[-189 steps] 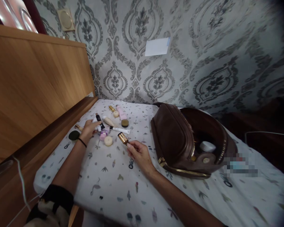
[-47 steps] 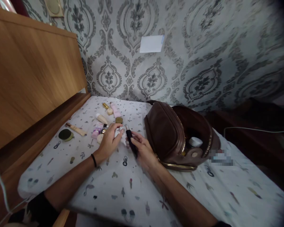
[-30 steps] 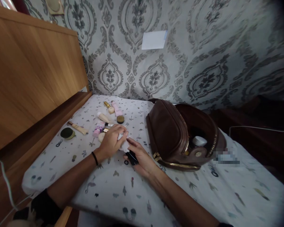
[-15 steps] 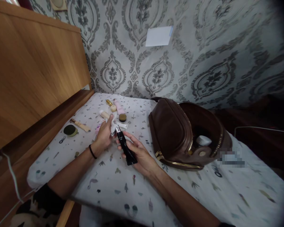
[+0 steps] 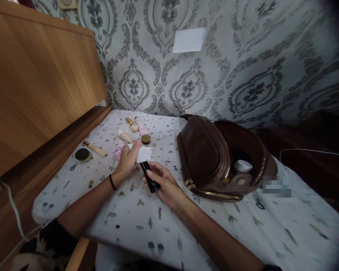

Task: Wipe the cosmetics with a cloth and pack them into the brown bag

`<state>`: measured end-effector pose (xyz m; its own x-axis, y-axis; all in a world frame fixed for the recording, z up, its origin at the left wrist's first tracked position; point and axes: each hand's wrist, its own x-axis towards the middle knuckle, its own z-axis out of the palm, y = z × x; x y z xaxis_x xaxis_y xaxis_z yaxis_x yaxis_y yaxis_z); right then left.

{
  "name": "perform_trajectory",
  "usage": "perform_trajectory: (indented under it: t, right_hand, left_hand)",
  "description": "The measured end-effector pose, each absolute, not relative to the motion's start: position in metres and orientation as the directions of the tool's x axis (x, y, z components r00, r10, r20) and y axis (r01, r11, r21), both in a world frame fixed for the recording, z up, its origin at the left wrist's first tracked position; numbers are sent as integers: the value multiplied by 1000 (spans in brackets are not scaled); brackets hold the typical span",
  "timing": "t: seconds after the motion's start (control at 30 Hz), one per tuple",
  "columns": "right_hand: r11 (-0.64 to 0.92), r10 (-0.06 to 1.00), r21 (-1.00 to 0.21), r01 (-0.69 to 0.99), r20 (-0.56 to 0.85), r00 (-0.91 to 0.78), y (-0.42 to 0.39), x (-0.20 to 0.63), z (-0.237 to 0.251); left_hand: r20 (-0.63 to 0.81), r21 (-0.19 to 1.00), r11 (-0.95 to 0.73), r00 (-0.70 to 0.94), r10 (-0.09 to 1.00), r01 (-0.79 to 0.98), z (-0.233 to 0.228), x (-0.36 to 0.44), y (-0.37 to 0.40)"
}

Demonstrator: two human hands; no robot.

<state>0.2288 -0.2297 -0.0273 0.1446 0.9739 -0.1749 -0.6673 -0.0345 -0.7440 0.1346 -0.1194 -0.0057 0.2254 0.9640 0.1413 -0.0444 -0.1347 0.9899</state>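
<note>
My right hand (image 5: 165, 182) is closed around a black cosmetic tube (image 5: 150, 180), gripping its lower part. The tube is tilted, with its top end toward my left hand. My left hand (image 5: 127, 160) pinches a white wipe (image 5: 144, 154), which covers the tube's top end and hides its silver part. Close to my left hand lie a pink-and-white item (image 5: 118, 153), partly covered, and a beige tube (image 5: 124, 136) with a pale cap. A small round jar (image 5: 146, 139) with a gold-brown lid sits just beyond the wipe.
At the right stands an open brown leather bag (image 5: 206, 158) with a white item (image 5: 243, 166) inside. A dark-lidded jar (image 5: 83, 154), a slim beige tube (image 5: 95, 148), a pink tube (image 5: 141, 127) and a gold tube (image 5: 129, 121) lie on the patterned sheet. A wooden cabinet (image 5: 45, 67) borders the left.
The white wipe has come over the tube's top end, covering the silver part that showed before. My left hand has moved slightly right, uncovering more of the pink-and-white item.
</note>
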Motion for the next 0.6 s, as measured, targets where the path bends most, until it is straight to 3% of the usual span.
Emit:
perform_trajectory:
  t: [0.1, 0.23, 0.4, 0.6]
  right_hand:
    - [-61, 971, -753, -655, -197, 136, -231, 229, -26]
    - [-67, 968, -707, -704, -216, 125, -230, 230, -26]
    - [32, 968, -661, -749, -167, 189, -226, 234, -29]
    - [-15, 974, -715, -698, -168, 151, -228, 232, -32]
  left_hand:
    - [56, 995, -41, 155, 986, -93, -4, 137, -120]
    - [35, 957, 82, 394, 918, -277, -3, 141, -133]
    - [-9, 934, 242, 659, 752, -264, -7, 144, -150]
    - [-49, 960, 184, 523, 851, -210, -13, 145, -147]
